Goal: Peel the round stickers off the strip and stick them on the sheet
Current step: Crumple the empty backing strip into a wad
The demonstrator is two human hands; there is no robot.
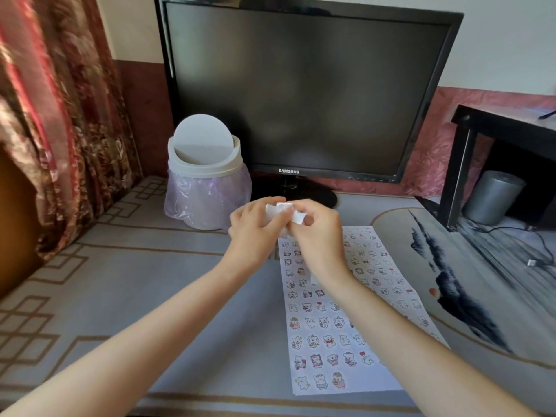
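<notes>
Strip (284, 213): thin white backing paper, light, limp, easily creased; pinched in the grip of left hand (255, 225) and right hand (316, 227), above the sheet (346, 320) at the tabletop's far edge; best held by its edges.

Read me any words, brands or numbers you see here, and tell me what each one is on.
"SAMSUNG": on the lower bezel of the monitor.
Sticker sheet: cartoon pictures only; no readable lettering, and any there would be too small to tell.
White strip held in both hands: no text visible.
Desktop bin: no label visible.
</notes>
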